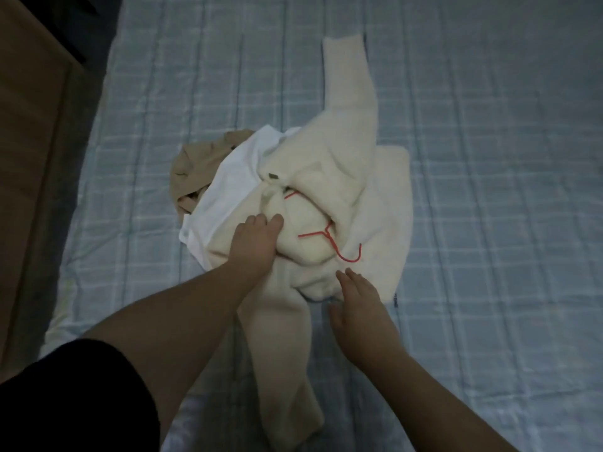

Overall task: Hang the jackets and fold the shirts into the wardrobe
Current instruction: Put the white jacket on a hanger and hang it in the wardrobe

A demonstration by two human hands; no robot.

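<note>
Two bare hands worked at a heap of clothes on a bed spread with a pale blue checked cover [489, 158], seen from above by a head-worn camera. At the centre lay a cream fleece jacket [368, 177], one sleeve stretched toward 12 o'clock and another trailing toward 6 o'clock, with a thin red wire hanger [329, 238] tangled in its folds. A white shirt [228, 184] lay partly under the jacket at 9 o'clock, and a tan garment [192, 161] showed beyond it at 10 o'clock. The left hand [256, 243] pressed into the fleece with fingers curled into the fabric, apparently gripping a fold just left of the hanger. The right hand [359, 298] lay with fingers straight and relaxed at the jacket's near hem, touching or just above the cloth, holding nothing. A wooden panel [29, 158], possibly the wardrobe, stood along the left edge at 9 o'clock. The jacket looked thick, soft and limp, likely to sag and slide if lifted by a sleeve; the collar or shoulders seemed the surer hold. The hanger appeared light and springy, prone to snagging in the pile, and best taken by its hook.
</note>
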